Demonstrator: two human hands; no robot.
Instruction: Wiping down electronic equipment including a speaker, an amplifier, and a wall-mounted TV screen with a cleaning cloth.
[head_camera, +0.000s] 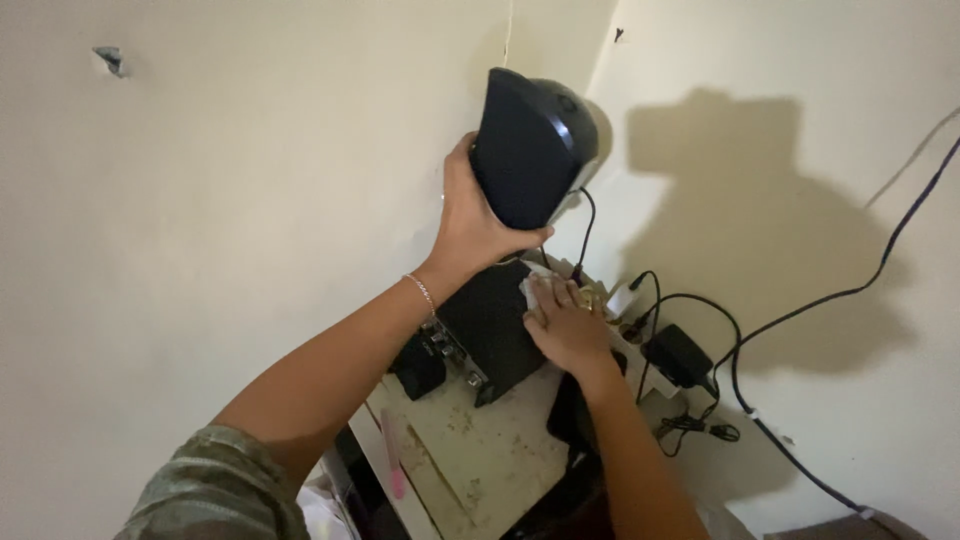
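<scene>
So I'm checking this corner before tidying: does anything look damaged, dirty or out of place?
Yes. The tabletop is stained and flaking. The wall has a chipped hole at upper left. Cables hang tangled around the adapter. The left hand holds a speaker lifted off the table.

A glossy black, wedge-shaped plastic speaker (530, 145) is raised up near the wall corner, tilted, a thin black cable hanging from its back. Below, a crumpled white cloth (537, 293) lies pressed on top of a black, box-shaped amplifier unit (490, 325), which sits at an angle on the stained, pale desk (490, 450), knobs along its front edge.
</scene>
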